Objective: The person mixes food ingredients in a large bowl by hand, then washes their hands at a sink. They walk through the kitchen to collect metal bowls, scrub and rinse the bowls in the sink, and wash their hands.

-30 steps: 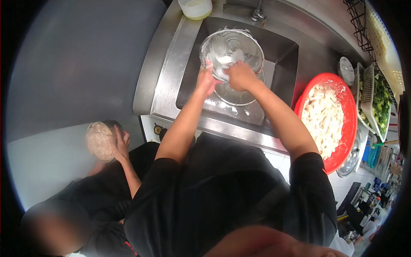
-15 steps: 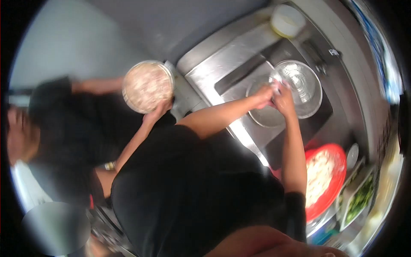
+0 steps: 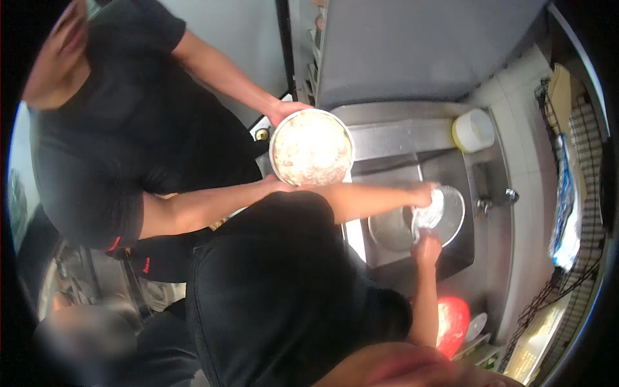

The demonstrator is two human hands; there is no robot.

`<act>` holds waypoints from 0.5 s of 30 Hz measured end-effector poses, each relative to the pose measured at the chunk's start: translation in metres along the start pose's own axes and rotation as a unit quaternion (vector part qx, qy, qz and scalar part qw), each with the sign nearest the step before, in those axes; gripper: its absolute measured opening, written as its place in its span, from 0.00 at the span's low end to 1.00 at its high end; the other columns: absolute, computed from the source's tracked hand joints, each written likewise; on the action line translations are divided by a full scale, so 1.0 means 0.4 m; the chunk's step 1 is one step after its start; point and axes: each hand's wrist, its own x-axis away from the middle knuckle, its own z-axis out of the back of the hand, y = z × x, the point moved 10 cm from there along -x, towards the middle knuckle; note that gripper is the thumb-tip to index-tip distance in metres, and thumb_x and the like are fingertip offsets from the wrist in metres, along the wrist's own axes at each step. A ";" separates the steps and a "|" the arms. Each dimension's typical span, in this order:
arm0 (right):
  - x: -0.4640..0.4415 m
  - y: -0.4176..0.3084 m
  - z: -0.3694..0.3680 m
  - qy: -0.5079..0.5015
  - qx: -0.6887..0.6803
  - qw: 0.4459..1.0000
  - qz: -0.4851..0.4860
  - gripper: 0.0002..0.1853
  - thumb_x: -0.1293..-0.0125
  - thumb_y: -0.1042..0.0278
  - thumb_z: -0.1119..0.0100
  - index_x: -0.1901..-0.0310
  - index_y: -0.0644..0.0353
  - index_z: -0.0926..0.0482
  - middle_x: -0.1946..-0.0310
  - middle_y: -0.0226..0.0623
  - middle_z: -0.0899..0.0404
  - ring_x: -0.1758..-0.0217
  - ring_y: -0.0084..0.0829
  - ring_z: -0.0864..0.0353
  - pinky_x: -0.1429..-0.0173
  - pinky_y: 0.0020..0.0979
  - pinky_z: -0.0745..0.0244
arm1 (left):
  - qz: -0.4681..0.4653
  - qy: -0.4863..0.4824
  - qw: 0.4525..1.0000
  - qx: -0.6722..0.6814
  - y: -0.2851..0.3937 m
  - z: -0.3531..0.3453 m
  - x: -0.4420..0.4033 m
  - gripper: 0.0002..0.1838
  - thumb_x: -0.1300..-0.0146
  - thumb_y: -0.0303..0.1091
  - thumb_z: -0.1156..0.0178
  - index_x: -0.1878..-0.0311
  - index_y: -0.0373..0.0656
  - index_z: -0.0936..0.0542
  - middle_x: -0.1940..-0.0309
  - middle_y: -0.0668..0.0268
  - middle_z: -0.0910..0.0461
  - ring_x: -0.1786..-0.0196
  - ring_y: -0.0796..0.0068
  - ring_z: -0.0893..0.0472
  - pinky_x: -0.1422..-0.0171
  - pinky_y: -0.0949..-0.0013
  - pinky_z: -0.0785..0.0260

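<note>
A round metal bowl is over the sink, whitish and wet inside. My left hand is closed at its upper-left rim in the view. At the lower-left rim, my right hand is closed too. Glare and motion blur hide my fingertips and the whitish area between my hands. A second round, shiny vessel lies in the sink, partly behind the first bowl.
At my left, a person in black holds a round container of pale food close to my left forearm. Around the sink are a white tub, a faucet, a red basin and a wire rack.
The view has turned left, bringing more of the other person and their container into sight. My right hand has come out of the bowl to its rim, and my hands have moved apart after meeting.
</note>
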 end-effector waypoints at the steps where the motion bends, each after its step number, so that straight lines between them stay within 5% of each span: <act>1: 0.002 0.016 0.042 0.017 -0.003 0.999 -0.047 0.15 0.53 0.69 0.38 0.60 0.59 0.19 0.64 0.49 0.19 0.59 0.50 0.21 0.51 0.44 0.27 | 0.034 -0.022 0.999 0.034 0.005 0.004 0.021 0.41 0.50 0.25 0.47 0.29 0.60 0.39 0.56 0.51 0.19 0.74 0.63 0.16 0.76 0.63 0.22; 3: -0.001 0.006 0.090 0.036 -0.002 0.995 -0.090 0.14 0.52 0.68 0.38 0.61 0.59 0.18 0.68 0.48 0.18 0.62 0.50 0.19 0.53 0.44 0.26 | 0.085 -0.015 0.995 0.041 0.019 0.009 0.098 0.42 0.50 0.26 0.47 0.27 0.59 0.43 0.56 0.53 0.18 0.80 0.64 0.19 0.78 0.64 0.24; 5: -0.008 0.038 0.087 0.000 -0.056 0.974 -0.221 0.15 0.51 0.66 0.38 0.59 0.58 0.18 0.69 0.49 0.17 0.65 0.50 0.17 0.58 0.45 0.24 | 0.100 0.045 0.992 0.067 -0.025 -0.026 0.100 0.44 0.50 0.27 0.44 0.27 0.58 0.44 0.54 0.53 0.19 0.76 0.62 0.17 0.79 0.63 0.26; 8: 0.011 0.030 -0.035 0.017 -0.170 0.974 -0.148 0.18 0.50 0.71 0.40 0.55 0.64 0.21 0.65 0.56 0.19 0.59 0.51 0.18 0.55 0.47 0.25 | 0.103 0.065 0.990 0.075 -0.048 -0.031 0.053 0.37 0.48 0.29 0.39 0.31 0.54 0.36 0.53 0.55 0.19 0.71 0.58 0.15 0.72 0.59 0.20; 11: 0.083 -0.009 -0.052 -0.028 -0.092 0.992 -0.083 0.18 0.52 0.72 0.39 0.55 0.64 0.20 0.67 0.57 0.20 0.61 0.53 0.19 0.54 0.47 0.25 | 0.042 -0.011 0.998 -0.034 -0.024 -0.045 0.003 0.30 0.50 0.26 0.38 0.40 0.48 0.26 0.53 0.54 0.19 0.65 0.56 0.15 0.67 0.60 0.20; 15: 0.091 0.069 -0.009 0.030 -0.110 0.985 -0.132 0.17 0.52 0.69 0.36 0.58 0.64 0.19 0.69 0.55 0.20 0.63 0.54 0.19 0.56 0.47 0.25 | 0.044 0.069 0.994 -0.070 0.002 -0.047 0.004 0.17 0.50 0.27 0.42 0.54 0.37 0.19 0.57 0.48 0.19 0.54 0.52 0.18 0.50 0.55 0.24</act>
